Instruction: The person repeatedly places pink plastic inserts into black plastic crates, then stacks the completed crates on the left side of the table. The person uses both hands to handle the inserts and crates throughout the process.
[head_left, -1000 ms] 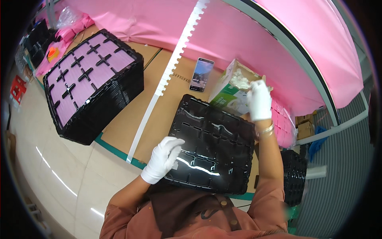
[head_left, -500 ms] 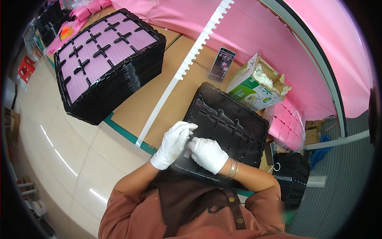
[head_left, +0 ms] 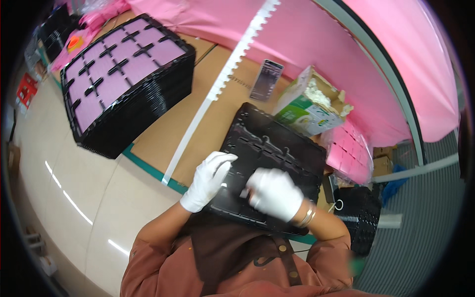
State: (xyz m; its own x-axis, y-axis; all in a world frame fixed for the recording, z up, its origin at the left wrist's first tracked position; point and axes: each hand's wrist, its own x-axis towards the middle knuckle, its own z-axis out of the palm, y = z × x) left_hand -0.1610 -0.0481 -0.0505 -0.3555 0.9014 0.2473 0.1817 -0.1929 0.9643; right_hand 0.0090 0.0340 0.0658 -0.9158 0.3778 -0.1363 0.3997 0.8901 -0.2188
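Observation:
A black plastic tray with moulded ridges lies on the bench in front of me. My left hand, in a white glove, rests at the tray's left edge; its thumb and fingers are apart and nothing shows between them. Over the middle of the tray is my right hand, also white-gloved and smeared by motion. Its fingers are curled together, with the thumb and index tips looking bare. A small pale speck shows by those fingertips, too blurred to name.
A tall stack of black trays with lilac sheets on top stands at left. A toothed white strip crosses the cardboard. Beyond the tray are a phone, a green-and-white carton holding white scraps, and wrapped pink pieces.
My right hand has moved right, away from my left hand, and now hangs over the tray's middle. The left hand stays at the tray's edge, its thumb and fingers further apart.

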